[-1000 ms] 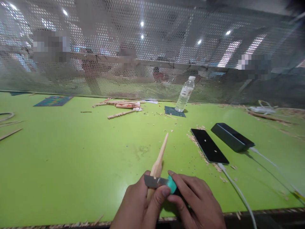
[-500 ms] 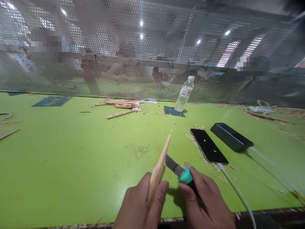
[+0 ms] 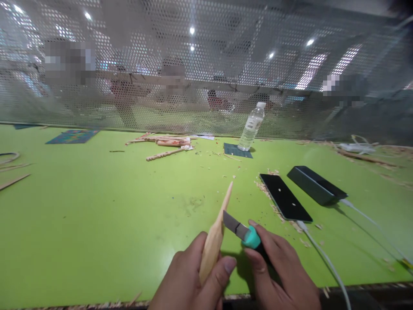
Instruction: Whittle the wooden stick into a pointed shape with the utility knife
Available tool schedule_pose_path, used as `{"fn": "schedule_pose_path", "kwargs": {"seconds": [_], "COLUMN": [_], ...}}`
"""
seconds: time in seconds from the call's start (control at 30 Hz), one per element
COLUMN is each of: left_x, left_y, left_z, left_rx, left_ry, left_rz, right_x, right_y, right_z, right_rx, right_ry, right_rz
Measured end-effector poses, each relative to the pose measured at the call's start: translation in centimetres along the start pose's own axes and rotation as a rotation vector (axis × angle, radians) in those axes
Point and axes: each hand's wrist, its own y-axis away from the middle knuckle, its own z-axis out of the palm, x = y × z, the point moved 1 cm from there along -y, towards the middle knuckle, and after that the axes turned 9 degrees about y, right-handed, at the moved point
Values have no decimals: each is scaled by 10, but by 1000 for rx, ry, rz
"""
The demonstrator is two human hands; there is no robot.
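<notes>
My left hand (image 3: 200, 275) is closed around a pale piece of wood (image 3: 213, 241), which tapers to a narrow point aimed away from me. In my right hand (image 3: 284, 271) is a utility knife (image 3: 251, 237) with a teal collar and a dark handle, mostly covered by my fingers. Its blade (image 3: 232, 223) points left, with the tip at the wood's right side where the taper begins. From this angle the tip seems to touch the wood. Both hands hover over the near edge of the green table (image 3: 97, 224).
Right of the knife lies a phone (image 3: 285, 198) with a white cable, among wood shavings (image 3: 271, 202). Beyond it sits a black box-like device (image 3: 316, 185). A water bottle (image 3: 251, 128) stands on dark sandpaper (image 3: 229, 149). Wood sticks (image 3: 167, 141) lie before a perforated screen (image 3: 200, 99); people sit behind it.
The wood has turned slightly in my left hand, showing more of its broad part, and my left thumb has shifted right. The blade tip now meets the wood a little lower.
</notes>
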Motion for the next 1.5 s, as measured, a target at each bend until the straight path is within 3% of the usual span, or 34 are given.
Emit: {"fn": "schedule_pose_path", "kwargs": {"seconds": [0.33, 0.53, 0.67, 0.97, 1.2, 1.5], "left_x": [-2, -3, -3, -2, -8, -11], "left_y": [0, 0, 0, -2, -3, -1], "left_z": [-2, -4, -3, 2, 5, 4], "left_rx": [4, 56, 88, 136, 184, 148], "left_ry": [-57, -119, -138, -154, -208, -163], "left_rz": [17, 122, 115, 90, 82, 51], "right_x": [-5, 0, 2, 0, -6, -10], "right_y": [-1, -9, -10, -2, 2, 5], "right_z": [1, -4, -5, -2, 2, 0], "right_rx": [18, -123, -125, -62, 75, 128], "right_ry": [-36, -131, -137, -50, -54, -128], "right_rz": [28, -232, -276, -226, 79, 155]}}
